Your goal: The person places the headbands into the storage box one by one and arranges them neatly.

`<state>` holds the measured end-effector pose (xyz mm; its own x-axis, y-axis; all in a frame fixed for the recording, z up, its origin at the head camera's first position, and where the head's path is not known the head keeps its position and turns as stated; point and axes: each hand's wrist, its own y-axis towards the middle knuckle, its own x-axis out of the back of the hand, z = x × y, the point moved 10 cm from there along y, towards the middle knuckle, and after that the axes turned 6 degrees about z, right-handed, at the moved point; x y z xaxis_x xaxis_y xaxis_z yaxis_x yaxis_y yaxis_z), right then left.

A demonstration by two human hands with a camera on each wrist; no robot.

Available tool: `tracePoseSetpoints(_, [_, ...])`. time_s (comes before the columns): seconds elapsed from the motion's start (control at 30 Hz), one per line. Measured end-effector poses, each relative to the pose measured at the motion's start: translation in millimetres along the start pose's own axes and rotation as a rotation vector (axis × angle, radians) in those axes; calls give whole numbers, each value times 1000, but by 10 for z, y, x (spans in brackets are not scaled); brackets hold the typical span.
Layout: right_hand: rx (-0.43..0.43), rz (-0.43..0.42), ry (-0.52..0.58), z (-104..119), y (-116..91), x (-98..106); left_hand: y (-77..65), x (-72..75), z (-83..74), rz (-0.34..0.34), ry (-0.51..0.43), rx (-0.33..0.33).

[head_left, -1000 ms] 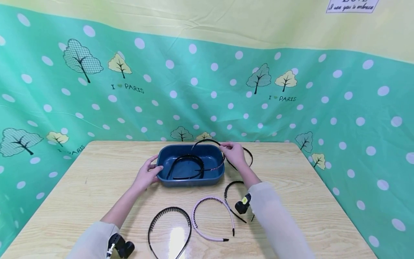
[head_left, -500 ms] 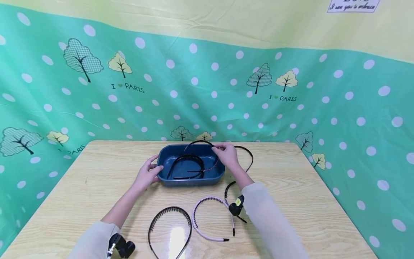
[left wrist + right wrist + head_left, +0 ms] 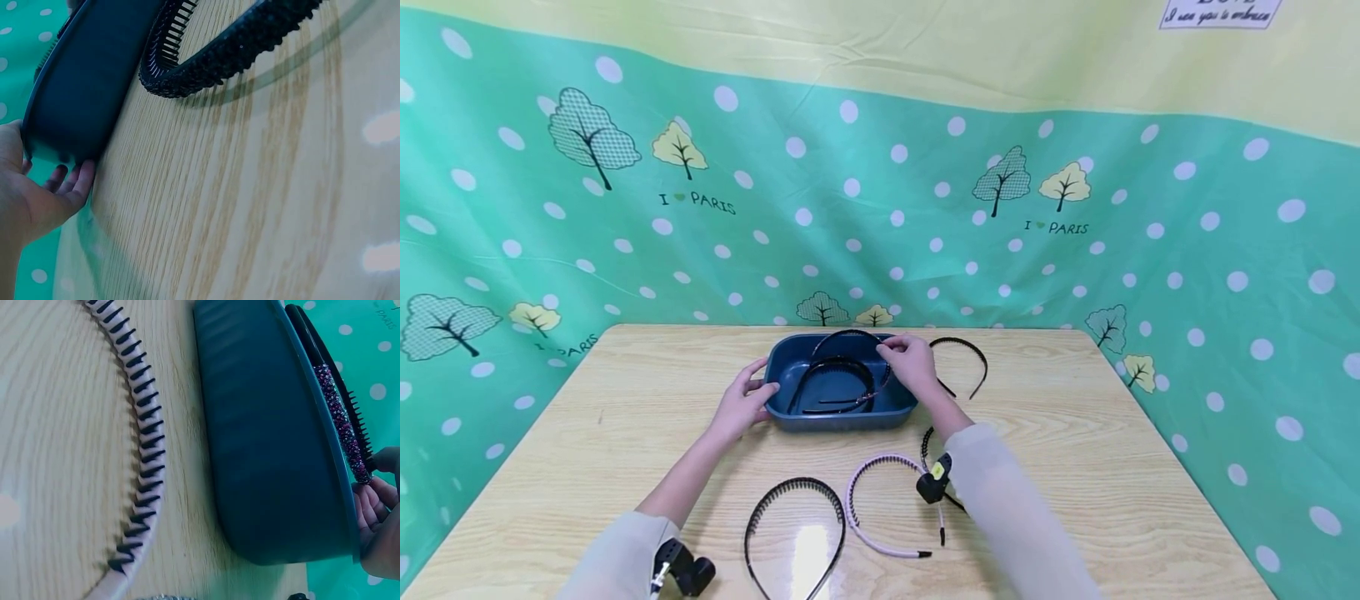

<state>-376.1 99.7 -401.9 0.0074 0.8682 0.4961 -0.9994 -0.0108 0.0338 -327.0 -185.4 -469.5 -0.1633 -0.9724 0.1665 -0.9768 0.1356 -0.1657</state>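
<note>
A dark blue bin (image 3: 842, 423) stands near the table's back edge, with a black headband (image 3: 801, 383) inside. My left hand (image 3: 739, 407) grips the bin's left end, thumb over the rim and fingers on the outside wall. Over the bin's right half, my right hand (image 3: 912, 367) pinches another headband (image 3: 850, 332), a dark one. In the right wrist view this headband (image 3: 337, 419) shows pink and silver glitter and a row of teeth. It leans across the bin opening, its lower end overlapping the headband inside; whether they touch I cannot tell.
In front of the bin lie a black headband (image 3: 793, 482) and a lilac one (image 3: 887, 554). A dark headband (image 3: 925, 446) is partly hidden beneath my right forearm. Another black headband (image 3: 977, 354) lies right of the bin. A green dotted cloth (image 3: 880, 208) hangs behind the table.
My right hand has moved left and slightly down with the glittery headband, bringing it further over the bin. The left hand and the bin have stayed still.
</note>
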Motion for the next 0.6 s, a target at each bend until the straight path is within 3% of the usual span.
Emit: tracePoseSetpoints(0.6, [-32,49,-30,-5,6,-249,27,7,21,1,-47,-23])
